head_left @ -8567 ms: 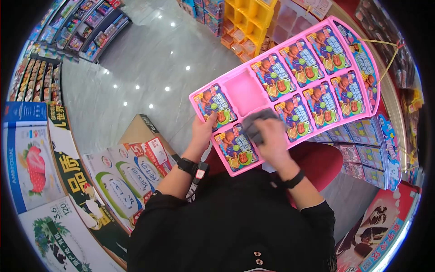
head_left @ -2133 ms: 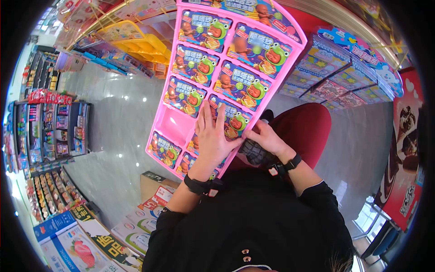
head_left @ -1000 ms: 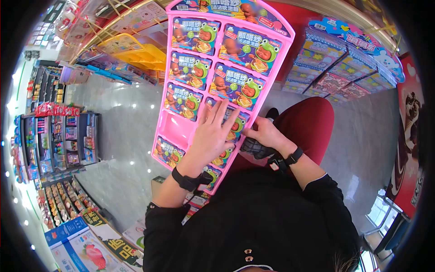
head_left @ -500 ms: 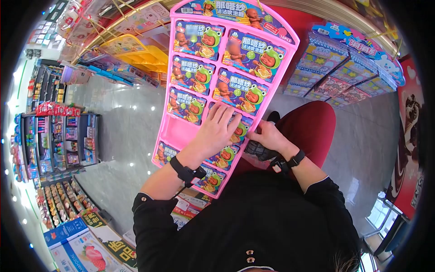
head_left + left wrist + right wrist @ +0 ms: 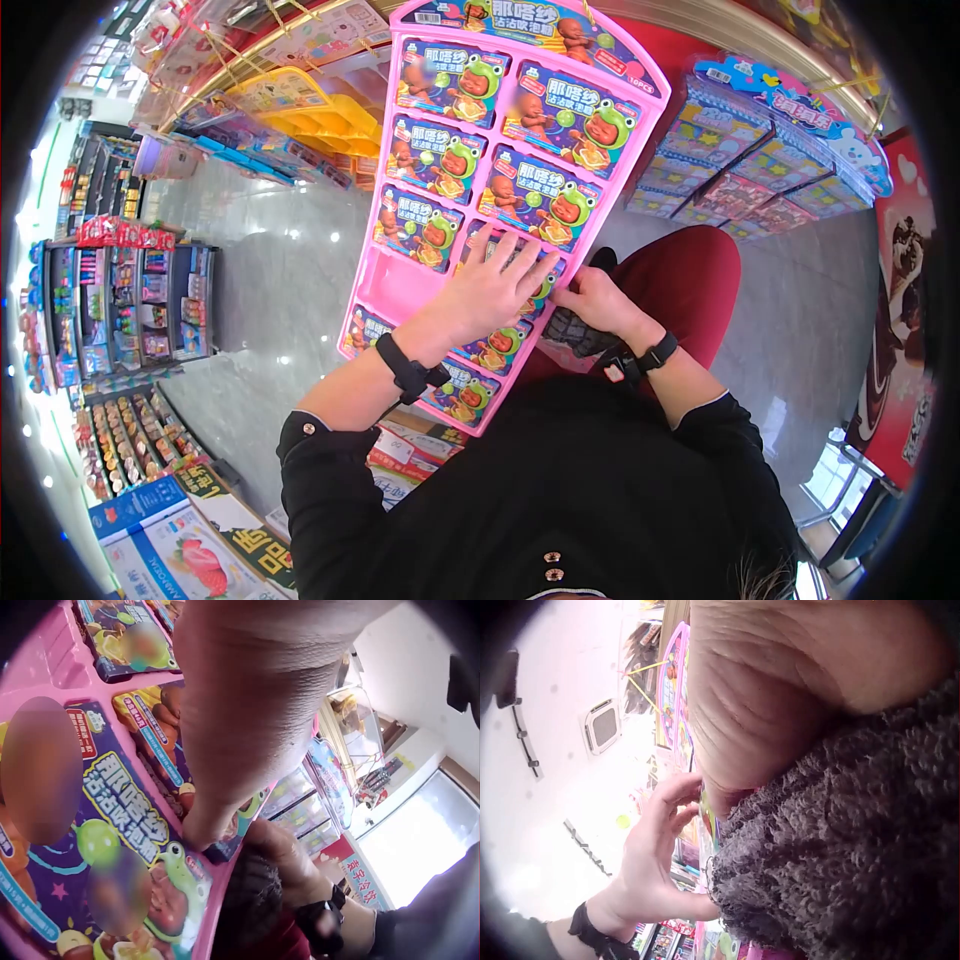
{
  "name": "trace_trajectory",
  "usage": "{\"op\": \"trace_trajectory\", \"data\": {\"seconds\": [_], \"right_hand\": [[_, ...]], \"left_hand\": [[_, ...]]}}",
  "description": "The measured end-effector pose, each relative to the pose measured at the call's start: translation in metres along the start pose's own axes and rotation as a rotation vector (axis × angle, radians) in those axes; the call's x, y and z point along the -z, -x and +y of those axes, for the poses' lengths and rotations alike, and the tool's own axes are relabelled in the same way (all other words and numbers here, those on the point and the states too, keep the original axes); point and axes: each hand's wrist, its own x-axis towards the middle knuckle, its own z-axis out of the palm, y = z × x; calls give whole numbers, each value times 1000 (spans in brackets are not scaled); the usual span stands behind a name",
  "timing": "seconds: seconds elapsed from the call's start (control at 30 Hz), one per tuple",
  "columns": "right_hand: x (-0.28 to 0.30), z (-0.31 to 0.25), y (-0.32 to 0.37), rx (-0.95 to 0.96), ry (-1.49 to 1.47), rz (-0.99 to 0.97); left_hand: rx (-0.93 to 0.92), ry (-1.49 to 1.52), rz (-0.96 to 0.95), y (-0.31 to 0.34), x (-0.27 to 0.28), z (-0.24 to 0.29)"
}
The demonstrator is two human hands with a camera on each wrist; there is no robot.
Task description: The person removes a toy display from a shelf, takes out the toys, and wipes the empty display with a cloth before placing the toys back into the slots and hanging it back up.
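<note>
A pink display tray (image 5: 392, 282) full of colourful toy boxes (image 5: 548, 202) stands tilted in front of me, with one compartment on its left side bare. My left hand (image 5: 495, 285) lies flat on the boxes in the lower middle, fingers straight and spread. At the tray's right edge my right hand (image 5: 592, 297) grips a dark grey cloth (image 5: 568, 330) bunched under its palm. The left wrist view shows my palm (image 5: 247, 712) over a box (image 5: 112, 825), with the cloth (image 5: 251, 900) below. In the right wrist view the cloth (image 5: 855, 847) fills the lower right.
A red surface (image 5: 690, 280) lies under the tray's right side. Stacks of blue boxes (image 5: 760, 150) stand to the right, yellow racks (image 5: 300, 110) at the back left, and shop shelves (image 5: 130, 300) at the far left. Printed cartons (image 5: 180, 540) sit on the grey floor.
The tray, earlier crosswise while my right hand wiped it, now stands lengthwise. My left hand moved from its edge onto the boxes. In the last second, my left elbow swung out left.
</note>
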Motion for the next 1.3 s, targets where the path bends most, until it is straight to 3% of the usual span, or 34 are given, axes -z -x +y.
{"op": "trace_trajectory", "data": {"seconds": [0.1,0.17,0.47,0.8,1.1,1.17,1.3], "right_hand": [[2,-5,1,-33,12,-34],[3,-5,2,-93,6,-51],[7,-1,4,19,-103,-78],[12,3,2,-57,-86,-178],[13,-3,1,-106,-135,-193],[11,-2,3,-85,-130,-172],[7,4,3,-81,-265,-136]], "left_hand": [[-22,-150,60,-4,-11,4],[-47,-175,-78,-6,-7,6],[-49,-88,-57,-4,4,4],[-40,-21,-84,-4,10,1],[-52,73,-117,-3,18,-5],[45,308,-79,-1,27,-9],[49,354,-45,9,48,-13]]}}
